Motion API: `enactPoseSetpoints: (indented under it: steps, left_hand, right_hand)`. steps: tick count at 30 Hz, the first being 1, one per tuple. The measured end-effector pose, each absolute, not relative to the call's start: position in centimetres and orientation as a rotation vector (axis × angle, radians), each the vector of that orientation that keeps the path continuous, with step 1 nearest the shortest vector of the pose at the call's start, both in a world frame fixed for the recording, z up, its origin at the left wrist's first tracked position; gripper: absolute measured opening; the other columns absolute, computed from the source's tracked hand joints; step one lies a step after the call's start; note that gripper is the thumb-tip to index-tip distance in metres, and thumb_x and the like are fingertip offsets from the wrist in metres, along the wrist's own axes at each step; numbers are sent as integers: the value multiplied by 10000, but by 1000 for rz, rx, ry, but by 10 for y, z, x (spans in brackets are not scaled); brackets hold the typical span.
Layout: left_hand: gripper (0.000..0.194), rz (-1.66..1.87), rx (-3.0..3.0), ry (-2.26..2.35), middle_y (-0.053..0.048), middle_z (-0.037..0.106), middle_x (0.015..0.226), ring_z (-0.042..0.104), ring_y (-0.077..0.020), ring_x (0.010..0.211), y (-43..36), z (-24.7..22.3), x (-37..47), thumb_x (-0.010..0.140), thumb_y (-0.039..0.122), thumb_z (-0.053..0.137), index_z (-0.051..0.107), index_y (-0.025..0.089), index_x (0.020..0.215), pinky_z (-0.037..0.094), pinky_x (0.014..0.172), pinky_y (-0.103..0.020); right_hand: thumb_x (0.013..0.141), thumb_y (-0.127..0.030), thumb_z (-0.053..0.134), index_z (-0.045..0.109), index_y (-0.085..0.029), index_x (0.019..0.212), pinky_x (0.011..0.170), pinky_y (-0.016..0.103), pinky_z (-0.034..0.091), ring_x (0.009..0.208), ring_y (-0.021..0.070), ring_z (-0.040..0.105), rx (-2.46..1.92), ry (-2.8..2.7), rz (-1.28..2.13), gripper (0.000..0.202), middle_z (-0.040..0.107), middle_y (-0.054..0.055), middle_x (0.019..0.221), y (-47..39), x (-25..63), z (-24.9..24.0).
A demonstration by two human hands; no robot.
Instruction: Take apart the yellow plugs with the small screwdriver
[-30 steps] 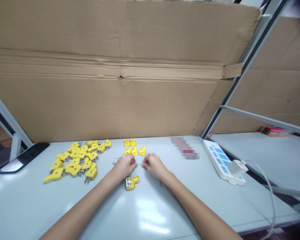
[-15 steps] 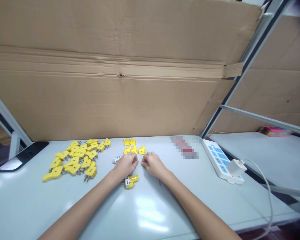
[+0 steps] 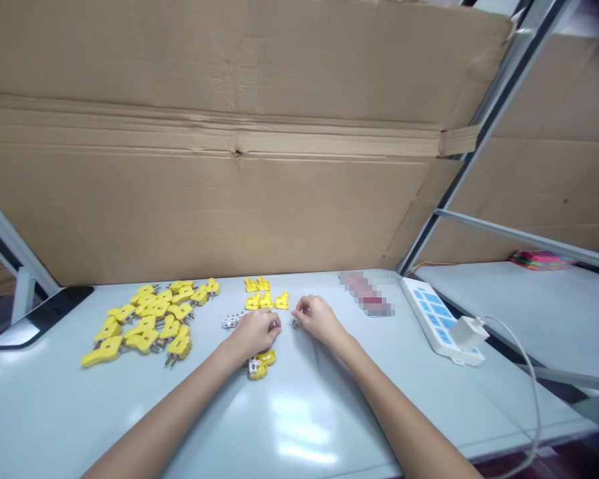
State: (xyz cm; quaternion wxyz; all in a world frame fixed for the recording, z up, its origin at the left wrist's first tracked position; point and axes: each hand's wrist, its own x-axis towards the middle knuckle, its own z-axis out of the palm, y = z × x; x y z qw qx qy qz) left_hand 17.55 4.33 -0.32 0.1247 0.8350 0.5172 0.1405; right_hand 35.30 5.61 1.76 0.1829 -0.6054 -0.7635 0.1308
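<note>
My left hand (image 3: 255,331) is closed, thumb and fingers curled together; anything inside is hidden. Just below it on the table lies an open yellow plug half (image 3: 267,358) with a white insert (image 3: 255,366). White plug inserts with metal pins (image 3: 230,322) rest at its left side. My right hand (image 3: 320,320) is pinched over a few tiny metal pieces (image 3: 295,324), perhaps screws; what its fingertips hold is too small to make out. A thin metal rod (image 3: 317,356) lies beneath my right wrist. Several empty yellow plug shells (image 3: 259,301) sit beyond the hands.
Many yellow plugs (image 3: 157,307) with pins are spread at the left, near a dark flat object (image 3: 40,316). A white power strip (image 3: 442,326) with a white adapter (image 3: 468,332) and cable lies right, beside a pixelated item (image 3: 367,294). Cardboard (image 3: 229,213) walls the back.
My right hand has moved right, away from my left hand, uncovering the tiny metal pieces and more of the rod. My left hand has stayed nearly in place. The view has shifted slightly.
</note>
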Motion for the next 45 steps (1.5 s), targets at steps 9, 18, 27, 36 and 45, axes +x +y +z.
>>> enactPoseSetpoints:
  steps: [9,18,27,36,45]
  left_hand:
    - [172,457,2435,1522,-59,696,932,650,-229,869,50,-2,183,842,175,533,699,207,875,467,729,-289]
    - [205,666,2377,1424,-45,692,927,633,-200,885,29,9,162,921,229,446,648,202,903,463,791,-290]
    - [327,617,2212,1288,-67,615,1052,578,-234,977,-22,-6,117,782,374,678,608,194,1046,466,854,-351]
    - [250,807,2183,1167,-41,612,1050,596,-161,817,-19,-14,111,862,290,614,597,234,1105,487,764,-284]
    - [153,894,2159,1357,-37,651,895,609,-189,830,-20,-16,117,803,239,594,618,193,946,498,773,-306]
  right_hand:
    - [847,-168,576,712,-144,837,712,248,398,816,200,643,-1807,-2075,392,139,729,100,850,59,357,18]
    - [849,-202,565,704,-151,907,685,252,408,792,203,662,-1856,-2076,492,159,734,102,862,54,362,24]
    - [862,-221,550,680,-148,907,683,276,401,842,227,639,-1806,-2117,561,156,712,130,923,37,353,33]
    - [875,-287,571,655,-161,901,546,230,428,553,115,557,-1362,-2128,1152,154,643,15,703,18,330,24]
    - [882,-248,550,574,-145,715,455,213,419,424,88,505,-1245,-1861,1407,198,560,-25,549,-2,299,5]
